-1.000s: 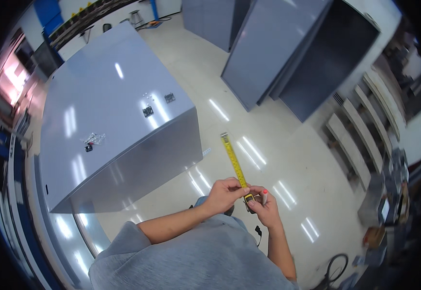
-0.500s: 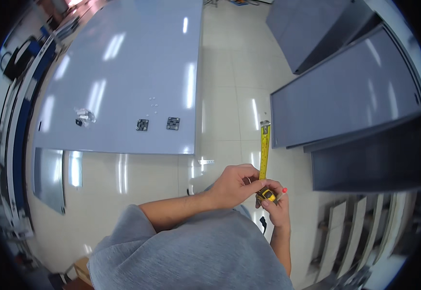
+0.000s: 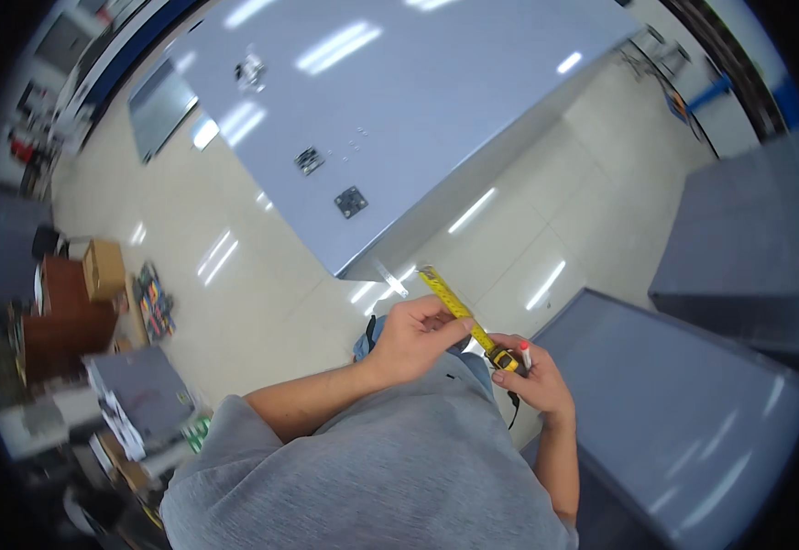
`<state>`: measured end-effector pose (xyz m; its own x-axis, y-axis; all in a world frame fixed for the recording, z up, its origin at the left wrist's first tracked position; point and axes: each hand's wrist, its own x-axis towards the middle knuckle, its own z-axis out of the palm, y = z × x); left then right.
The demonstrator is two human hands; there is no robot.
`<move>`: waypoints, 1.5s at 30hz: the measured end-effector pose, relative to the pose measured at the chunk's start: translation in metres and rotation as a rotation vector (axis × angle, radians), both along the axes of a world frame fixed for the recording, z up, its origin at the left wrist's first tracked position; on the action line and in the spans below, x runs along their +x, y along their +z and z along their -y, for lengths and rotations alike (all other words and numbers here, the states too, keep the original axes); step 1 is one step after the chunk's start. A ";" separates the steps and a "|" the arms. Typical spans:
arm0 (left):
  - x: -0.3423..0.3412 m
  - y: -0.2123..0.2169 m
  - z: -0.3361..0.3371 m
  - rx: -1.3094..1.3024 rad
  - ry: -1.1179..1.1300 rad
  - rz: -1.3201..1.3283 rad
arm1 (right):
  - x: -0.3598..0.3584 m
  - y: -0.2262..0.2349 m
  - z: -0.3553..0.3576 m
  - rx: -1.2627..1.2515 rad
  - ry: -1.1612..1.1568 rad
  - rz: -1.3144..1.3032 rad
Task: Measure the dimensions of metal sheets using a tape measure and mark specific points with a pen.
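My right hand (image 3: pixel 542 383) is closed around the yellow-and-black case of a tape measure (image 3: pixel 506 359). A slim white marker with a red tip (image 3: pixel 525 350) also sticks up from that hand. A length of yellow blade (image 3: pixel 445 292) runs out of the case toward the upper left, its metal hook end in the air. My left hand (image 3: pixel 410 341) pinches this blade partway along, thumb against it. Beyond my hands, two black square hinges (image 3: pixel 351 202) with small round fittings lie near the corner of a large grey panel (image 3: pixel 436 101).
Several tiny metal pieces (image 3: pixel 355 144) and a clear plastic bag of parts (image 3: pixel 250 71) lie on the panel. Another grey panel (image 3: pixel 693 403) stands low at the right, a grey cabinet-like box (image 3: pixel 738 229) behind it. Cardboard boxes (image 3: pixel 104 269) sit at the left.
My view has turned to the right, so the large panel now lies slanted. The blade has swung from pointing straight ahead to the upper left; my left hand has slid farther from the case.
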<state>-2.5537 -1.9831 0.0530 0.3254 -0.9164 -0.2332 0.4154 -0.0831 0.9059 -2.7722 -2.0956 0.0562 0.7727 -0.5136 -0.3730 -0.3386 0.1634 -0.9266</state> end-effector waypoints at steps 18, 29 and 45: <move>0.055 -0.026 -0.034 0.190 1.283 -0.277 | 0.255 0.059 0.157 -0.980 1.228 -0.091; 0.058 -0.058 -0.016 0.652 1.259 0.036 | 0.332 0.035 0.191 -1.151 1.505 -0.097; 0.059 -0.075 0.015 0.710 1.422 0.296 | 0.320 -0.004 0.239 -1.056 1.277 0.083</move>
